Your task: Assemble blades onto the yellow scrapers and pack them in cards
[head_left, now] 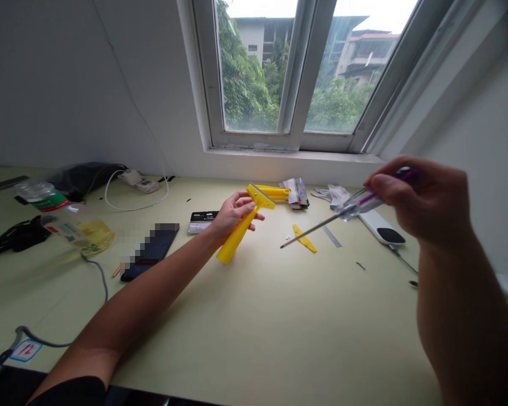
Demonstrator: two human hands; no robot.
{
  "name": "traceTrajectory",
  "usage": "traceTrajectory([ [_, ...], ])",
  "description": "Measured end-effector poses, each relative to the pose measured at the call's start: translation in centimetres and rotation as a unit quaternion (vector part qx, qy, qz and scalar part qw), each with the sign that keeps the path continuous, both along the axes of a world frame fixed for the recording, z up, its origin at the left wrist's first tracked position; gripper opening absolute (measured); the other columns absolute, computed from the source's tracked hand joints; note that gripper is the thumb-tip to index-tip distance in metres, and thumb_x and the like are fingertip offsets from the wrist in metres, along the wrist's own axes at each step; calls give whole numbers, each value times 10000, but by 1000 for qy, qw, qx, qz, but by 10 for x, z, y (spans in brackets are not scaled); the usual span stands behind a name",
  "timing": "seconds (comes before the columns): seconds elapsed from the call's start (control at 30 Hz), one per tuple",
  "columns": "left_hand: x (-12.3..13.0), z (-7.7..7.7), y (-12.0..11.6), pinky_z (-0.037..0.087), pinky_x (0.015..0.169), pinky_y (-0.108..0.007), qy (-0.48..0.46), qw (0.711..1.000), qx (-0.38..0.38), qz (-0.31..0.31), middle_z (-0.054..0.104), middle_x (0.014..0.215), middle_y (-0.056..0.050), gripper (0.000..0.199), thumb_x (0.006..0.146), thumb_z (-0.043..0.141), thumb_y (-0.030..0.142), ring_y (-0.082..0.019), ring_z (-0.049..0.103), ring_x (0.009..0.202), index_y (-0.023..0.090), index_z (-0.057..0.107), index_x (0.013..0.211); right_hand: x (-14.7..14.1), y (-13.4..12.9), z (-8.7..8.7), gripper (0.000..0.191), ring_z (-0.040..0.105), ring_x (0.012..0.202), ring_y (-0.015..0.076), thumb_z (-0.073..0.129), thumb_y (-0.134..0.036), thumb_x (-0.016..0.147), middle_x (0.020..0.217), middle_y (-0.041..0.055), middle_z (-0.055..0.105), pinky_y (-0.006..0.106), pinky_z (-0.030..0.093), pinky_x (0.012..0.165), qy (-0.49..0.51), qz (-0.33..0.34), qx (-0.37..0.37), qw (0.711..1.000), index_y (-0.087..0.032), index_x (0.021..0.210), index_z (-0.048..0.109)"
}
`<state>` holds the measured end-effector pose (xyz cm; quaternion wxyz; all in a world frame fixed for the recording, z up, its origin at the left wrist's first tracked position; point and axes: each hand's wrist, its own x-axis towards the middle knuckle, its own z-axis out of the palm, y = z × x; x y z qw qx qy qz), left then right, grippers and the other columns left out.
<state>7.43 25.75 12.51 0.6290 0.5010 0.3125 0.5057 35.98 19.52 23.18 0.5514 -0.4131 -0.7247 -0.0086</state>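
Observation:
My left hand (236, 214) is closed around a yellow scraper (238, 234), its wide head with two small screws tilted up and its handle slanting down toward me. A screwdriver (351, 207) with a clear and purple handle is gripped in my right hand (423, 197); its shaft points down and left, apart from the scraper. Below and right of the scraper head lie a yellow clamp plate (305, 238), a flat metal blade (332, 236) and a few tiny metal pieces (287, 238) on the table.
Behind my left hand are more yellow handles (279, 193) beside a crumpled packet (296, 193). A white device (381, 225) with a cable sits at right, near a white glove (336, 194). At left are a dark phone (152, 254), a bottle (76, 225) and cables.

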Motion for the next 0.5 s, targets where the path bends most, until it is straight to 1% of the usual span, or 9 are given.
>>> traceTrajectory([
  [0.07, 3, 0, -3, 536, 444, -259, 3, 1000, -2, -1, 567, 1080, -97, 341, 778, 685, 225, -224, 707, 732, 169, 505, 1063, -2, 5, -2, 106, 469, 439, 94, 634, -237, 735, 514, -31, 558, 232, 327, 425, 78, -30, 106, 991, -155, 674, 660],
  [0.1, 4, 0, -4, 532, 438, -259, 4, 1000, -5, 1, 566, 1074, -95, 339, 777, 685, 223, -225, 706, 727, 168, 504, 1058, -4, 8, -3, 106, 475, 436, 97, 620, -236, 731, 518, -30, 560, 236, 330, 424, 102, -41, 143, 984, -155, 675, 660],
  [0.17, 6, 1, -5, 524, 428, -255, 3, 1000, -8, 3, 562, 1070, -93, 334, 775, 685, 222, -226, 706, 723, 168, 502, 1049, -8, 14, -6, 120, 476, 429, 101, 603, -252, 726, 520, -30, 561, 242, 337, 425, 119, -61, 183, 974, -158, 673, 655],
  [0.27, 6, 1, -6, 514, 421, -249, 0, 1000, -6, 4, 558, 1078, -96, 331, 776, 686, 228, -223, 704, 720, 171, 499, 1043, -11, 22, -10, 146, 470, 415, 102, 591, -284, 726, 510, -35, 548, 241, 337, 420, 125, -78, 198, 969, -163, 656, 634],
  [0.4, 6, 1, -7, 510, 421, -250, -1, 1000, -8, -1, 557, 1080, -100, 324, 779, 683, 233, -217, 700, 711, 169, 497, 1036, -9, 28, -14, 159, 459, 389, 101, 588, -290, 745, 490, -43, 519, 238, 320, 401, 140, -74, 208, 965, -161, 658, 619],
  [0.5, 7, 1, -8, 505, 417, -250, -4, 1000, -10, -7, 560, 1077, -103, 320, 778, 680, 225, -216, 698, 702, 166, 495, 1033, -9, 30, -16, 166, 464, 402, 108, 586, -303, 751, 507, -36, 533, 245, 330, 415, 138, -78, 208, 965, -164, 665, 620],
])
